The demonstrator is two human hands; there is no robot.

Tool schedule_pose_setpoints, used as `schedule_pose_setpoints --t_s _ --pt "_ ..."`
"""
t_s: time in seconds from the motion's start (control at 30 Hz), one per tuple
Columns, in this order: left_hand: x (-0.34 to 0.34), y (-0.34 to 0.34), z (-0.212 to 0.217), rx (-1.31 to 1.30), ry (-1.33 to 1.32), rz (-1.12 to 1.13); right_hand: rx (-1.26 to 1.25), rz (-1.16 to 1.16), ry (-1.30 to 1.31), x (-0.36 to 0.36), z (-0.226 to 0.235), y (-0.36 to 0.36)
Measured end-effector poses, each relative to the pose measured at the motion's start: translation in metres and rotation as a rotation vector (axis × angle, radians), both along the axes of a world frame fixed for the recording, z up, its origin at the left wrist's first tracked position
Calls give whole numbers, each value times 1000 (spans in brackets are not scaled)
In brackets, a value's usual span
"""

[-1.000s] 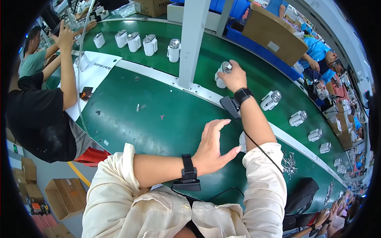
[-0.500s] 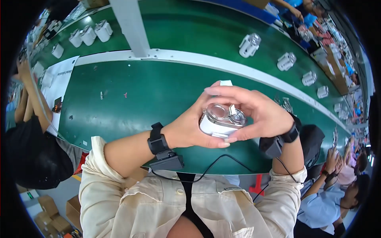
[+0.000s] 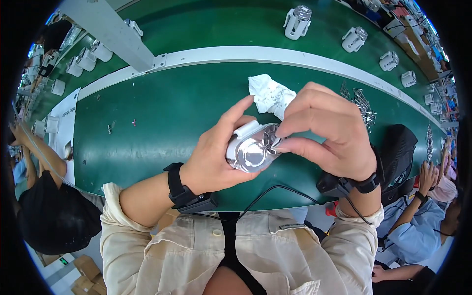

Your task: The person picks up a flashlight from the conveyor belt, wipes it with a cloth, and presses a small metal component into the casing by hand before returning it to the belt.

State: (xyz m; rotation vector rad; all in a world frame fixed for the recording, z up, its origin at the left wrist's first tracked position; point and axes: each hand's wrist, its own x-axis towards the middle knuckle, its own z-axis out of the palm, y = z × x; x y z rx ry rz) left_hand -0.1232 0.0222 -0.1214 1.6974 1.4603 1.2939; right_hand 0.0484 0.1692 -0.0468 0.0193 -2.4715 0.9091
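A white oval housing [image 3: 253, 155] with a shiny chrome-like top is held over the green table. Its top carries a large round ring and a smaller one beside it. My left hand [image 3: 209, 160] wraps round the housing from the left, the thumb along its near side. At the smaller ring, the thumb and forefinger of my right hand [image 3: 332, 132] are pinched together; whatever lies between the tips is too small to make out. Just beyond the hands lies a crumpled white bag or tissue [image 3: 268, 93] with grey specks, partly behind my right hand.
A pile of small metal parts [image 3: 364, 108] lies on the table at right, with a black bag [image 3: 398, 147] nearer me. Behind a white rail [image 3: 221, 54] stand several white units [image 3: 298, 22]. Printed sheets [image 3: 66, 128] lie at left, beside a co-worker [image 3: 56, 211].
My right hand has moved off the housing's side to pinch at its smaller ring. The housing has turned and shifted left in my left hand. More of the crumpled white thing now shows.
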Motion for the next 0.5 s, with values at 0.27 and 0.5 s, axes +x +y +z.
schedule_pose_setpoints --t_s 0.27,0.5 --pt "-4 6 0 141 193 234 -486 -346 67 -20 -25 -31" --pt "-4 4 -8 136 171 326 -317 -473 247 -31 -44 -43"
